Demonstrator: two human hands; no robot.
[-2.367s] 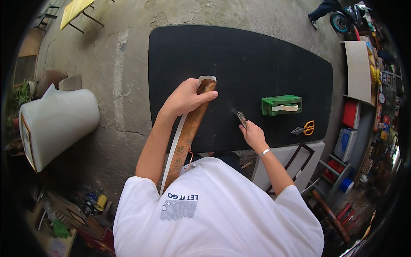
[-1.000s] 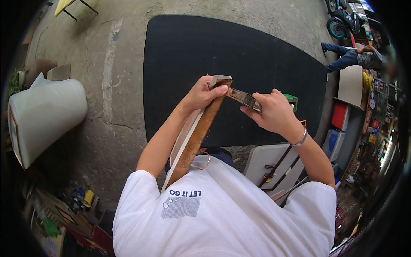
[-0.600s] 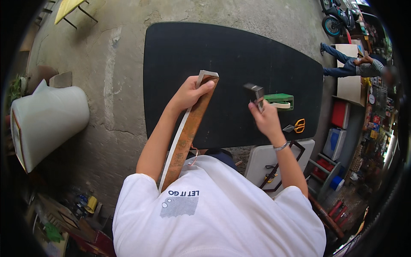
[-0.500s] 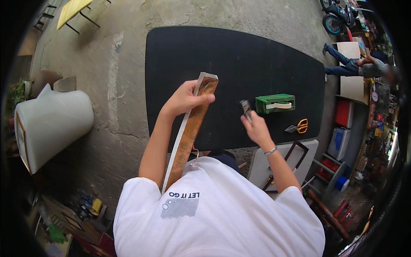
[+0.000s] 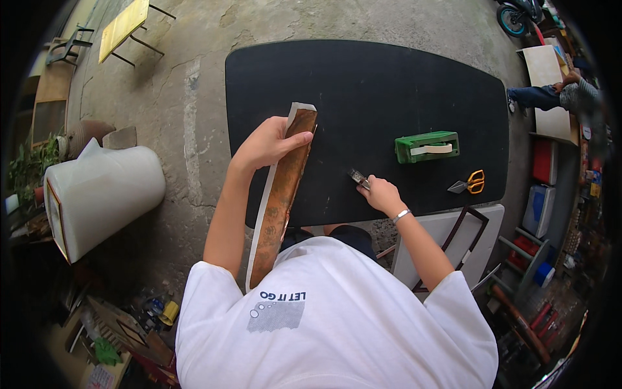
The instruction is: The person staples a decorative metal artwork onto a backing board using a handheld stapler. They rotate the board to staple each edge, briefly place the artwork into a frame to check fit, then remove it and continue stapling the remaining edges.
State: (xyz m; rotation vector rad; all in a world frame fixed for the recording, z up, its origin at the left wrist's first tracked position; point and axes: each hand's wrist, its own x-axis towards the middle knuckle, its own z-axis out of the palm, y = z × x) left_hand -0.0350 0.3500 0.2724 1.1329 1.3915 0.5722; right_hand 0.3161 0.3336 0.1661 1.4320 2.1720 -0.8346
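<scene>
My left hand [image 5: 275, 142] grips the upper part of a long, narrow panel [image 5: 280, 201] with a mottled brown-orange face and white edges. Its thumb presses on the face, and the panel slants down toward my shirt, lower end close to my chest. Over the near part of the black table [image 5: 363, 78], my right hand [image 5: 383, 196] is closed around a small silver-and-dark hand tool [image 5: 358, 177] pointing up-left; its exact kind is unclear. Beyond this hand stands a green tape dispenser [image 5: 426, 148] with a whitish roll. Yellow-handled scissors [image 5: 468, 183] lie farther right on the table.
A white board [image 5: 489, 227] with a dark frame [image 5: 470, 236] leans by the table's near right edge. A large roll of white wrap [image 5: 107, 194] lies at left. A yellow-topped table [image 5: 123, 29] stands far left. Another person [image 5: 551, 97] is at far right, near shelves.
My right hand has moved left and slightly nearer to me with the tool. The panel has turned a little more upright in my left hand. The whole view has shifted slightly.
</scene>
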